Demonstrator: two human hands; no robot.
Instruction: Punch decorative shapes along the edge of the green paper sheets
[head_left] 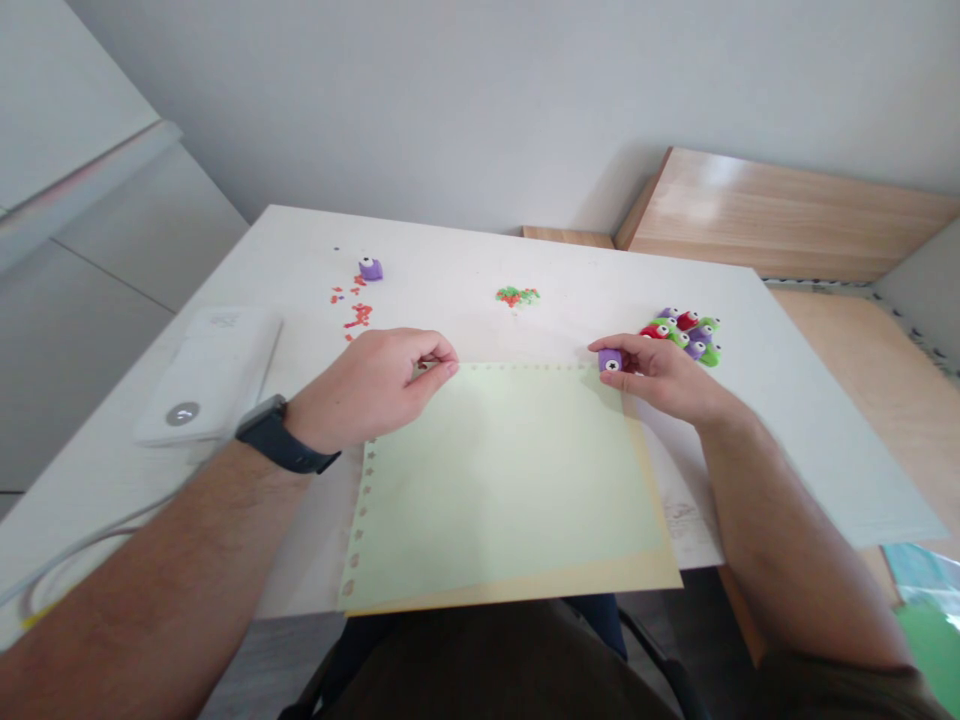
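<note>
My right hand (652,375) is shut on a small purple craft paper punch (611,360), which it holds over the top right corner of a pale green paper sheet (502,490). My left hand (371,390) pinches at that sheet's top edge, and what lies between its fingertips is mostly hidden. Small shapes have been cut along the sheet's top and left edges. Under it lies a pale yellow sheet (660,560). A cluster of red, green and purple craft punches (679,335) stands just beyond my right hand.
Another purple punch (370,268), red paper bits (356,315) and a red-green pile of bits (517,296) lie on the white table (457,255). A white corded device (210,375) sits at the left edge. Wooden boards (780,215) stand beyond the table.
</note>
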